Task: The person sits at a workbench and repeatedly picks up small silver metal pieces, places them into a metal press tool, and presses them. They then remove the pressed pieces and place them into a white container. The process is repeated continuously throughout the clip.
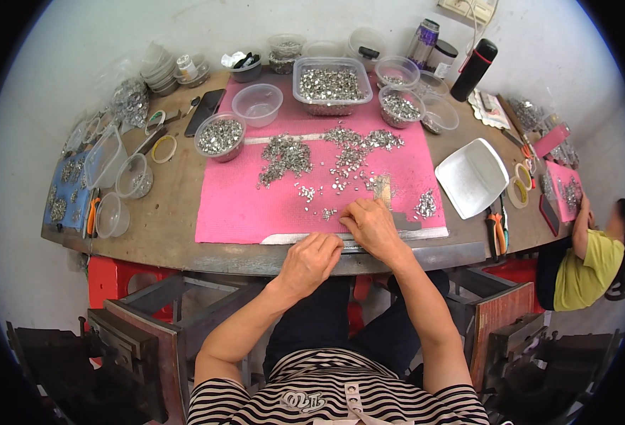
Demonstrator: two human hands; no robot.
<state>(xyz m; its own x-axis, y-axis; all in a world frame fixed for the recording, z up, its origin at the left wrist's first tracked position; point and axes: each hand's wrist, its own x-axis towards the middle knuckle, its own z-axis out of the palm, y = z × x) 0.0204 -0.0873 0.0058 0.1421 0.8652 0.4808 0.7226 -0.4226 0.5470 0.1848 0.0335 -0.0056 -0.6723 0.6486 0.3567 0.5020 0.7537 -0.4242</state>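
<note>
My left hand (pixel 311 261) is at the front edge of the pink mat (pixel 238 209), its fingers curled together. Close by on its right, my right hand (pixel 371 228) rests low over the mat with thumb and fingers pinched. Whatever either hand grips is too small or hidden to make out. A few small silvery metal pieces (pixel 329 212) lie just beyond my fingertips. Farther back spread two larger heaps of such pieces, a left heap (pixel 285 160) and a right heap (pixel 351 154). To the right of my right hand is a small pile of shiny pieces (pixel 425 205).
A rectangular tub (pixel 331 106) of metal pieces stands at the back, between a filled round tub (pixel 220 136) and a filled bowl (pixel 402 108). An empty white tray (pixel 473 178) and orange-handled pliers (pixel 498 230) lie to the right. Another person (pixel 587 262) sits at the far right.
</note>
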